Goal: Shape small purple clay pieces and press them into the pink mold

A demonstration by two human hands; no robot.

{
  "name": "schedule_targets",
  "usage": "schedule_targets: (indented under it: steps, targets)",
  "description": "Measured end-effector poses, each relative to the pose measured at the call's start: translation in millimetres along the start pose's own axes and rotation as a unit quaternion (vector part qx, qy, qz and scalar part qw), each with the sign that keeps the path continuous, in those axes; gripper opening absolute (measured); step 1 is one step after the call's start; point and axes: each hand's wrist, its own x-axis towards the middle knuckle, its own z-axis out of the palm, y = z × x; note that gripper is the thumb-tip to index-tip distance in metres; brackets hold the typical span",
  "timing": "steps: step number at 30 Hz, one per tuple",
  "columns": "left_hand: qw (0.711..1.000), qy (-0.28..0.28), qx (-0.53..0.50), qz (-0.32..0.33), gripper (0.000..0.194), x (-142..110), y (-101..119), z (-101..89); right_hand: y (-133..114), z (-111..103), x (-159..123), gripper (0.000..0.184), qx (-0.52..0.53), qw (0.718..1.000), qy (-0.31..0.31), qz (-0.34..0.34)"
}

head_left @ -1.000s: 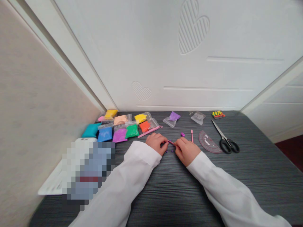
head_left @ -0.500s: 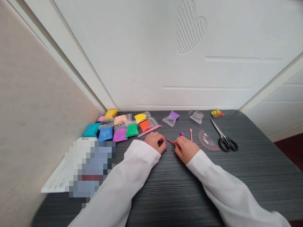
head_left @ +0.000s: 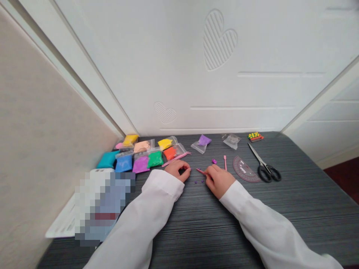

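My right hand pinches a thin pink modelling tool, its tip pointing left just above the tabletop. To the left of it my left hand rests with thumb and forefinger brought together; whatever lies between them, if anything, is too small to make out. Two tiny purple clay bits lie on the table between the hands. Just beyond my right hand sits a small purple clay piece, with a second pink tool beside it.
Bags of coloured clay crowd the back left, with pink tweezers in front. A bag of purple clay, a clear bag, a protractor, scissors and a small yellow-and-orange piece lie farther right.
My left hand has drawn away leftward from the pink tool's tip, widening the gap between the hands. My right hand keeps hold of the tool. The tiny purple bits now show more plainly.
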Motion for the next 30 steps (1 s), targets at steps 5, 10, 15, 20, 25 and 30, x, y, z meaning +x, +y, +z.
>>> schedule_targets:
  steps: [5, 10, 15, 20, 25, 30]
  targets:
    - [0.998, 0.008, -0.040, -0.056, 0.010, -7.3, -7.6, -5.5, 12.3, -8.3, -2.5, 0.018, 0.049, 0.997, 0.062, -0.006]
    - [0.996, 0.012, -0.057, -0.063, 0.010, -7.7, -11.7, -7.4, 58.7, -28.4, -2.3, 0.016, 0.006, 0.978, 0.155, 0.137]
    - [0.998, 0.027, -0.048, -0.033, 0.016, -7.1, -11.9, -5.3, 102.8, -33.6, -3.3, 0.015, -0.062, 0.958, 0.078, 0.269]
    - [0.999, 0.017, -0.023, 0.039, 0.018, -6.1, -17.2, -3.4, 117.4, -28.0, -3.0, 0.013, -0.038, 0.958, -0.005, 0.283]
    - [0.996, 0.010, -0.005, 0.090, 0.019, -4.6, -24.3, 0.2, 120.1, -24.5, -5.1, 0.010, -0.029, 0.962, -0.008, 0.272]
    - [0.994, 0.016, 0.006, 0.111, 0.021, -4.1, -26.6, 2.4, 113.7, -27.4, -3.7, 0.014, -0.036, 0.965, 0.022, 0.259]
